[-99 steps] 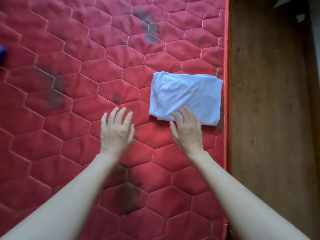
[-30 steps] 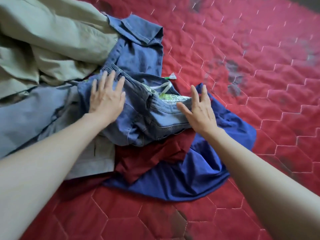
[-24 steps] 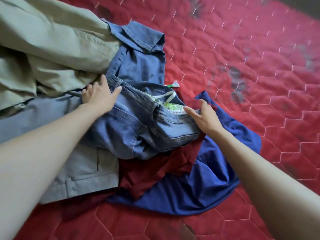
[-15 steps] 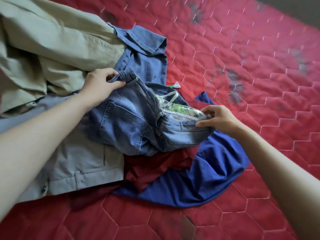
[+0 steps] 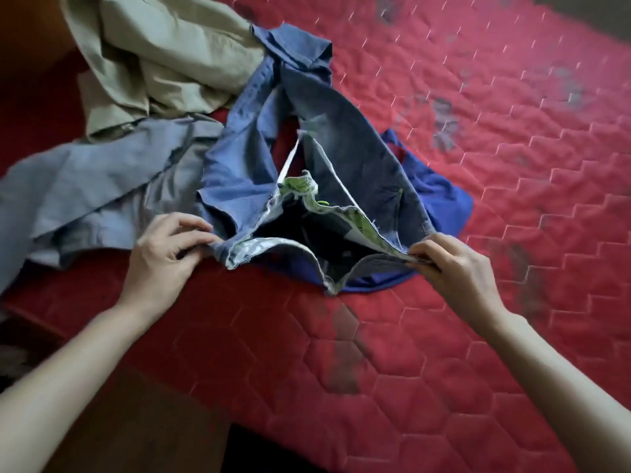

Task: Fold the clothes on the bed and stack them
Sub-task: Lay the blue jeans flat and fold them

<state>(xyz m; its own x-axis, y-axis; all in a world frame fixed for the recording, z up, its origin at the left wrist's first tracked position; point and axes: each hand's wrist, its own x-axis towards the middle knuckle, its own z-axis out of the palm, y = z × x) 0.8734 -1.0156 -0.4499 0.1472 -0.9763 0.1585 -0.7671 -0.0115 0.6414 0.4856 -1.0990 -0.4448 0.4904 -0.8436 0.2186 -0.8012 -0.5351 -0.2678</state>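
Denim jeans (image 5: pixel 345 158) at centre frame, waistband pulled open toward the camera, pale green-printed lining showing; legs trail up toward the top centre. Left hand (image 5: pixel 164 254) pinches the waistband's left end, fingers curled round the cloth; right hand (image 5: pixel 454 268) pinches the right end the same way. Jeans lie over a royal-blue garment (image 5: pixel 440 192), with the rest of the pile at upper left: khaki garment (image 5: pixel 164 52) and grey shirt (image 5: pixel 85 189), all on the red quilted mattress (image 5: pixel 478 336).

Handling, judged: denim looks thick and fairly heavy for cloth, limp but holds a crease, not slippery, nothing fragile. The waistband is the stiffest part, so its two side ends are the right hold. Legs will probably drag on the clothes beneath when lifted, so lift high and shake out before laying flat. Frame is motion-blurred; fine seams unclear.
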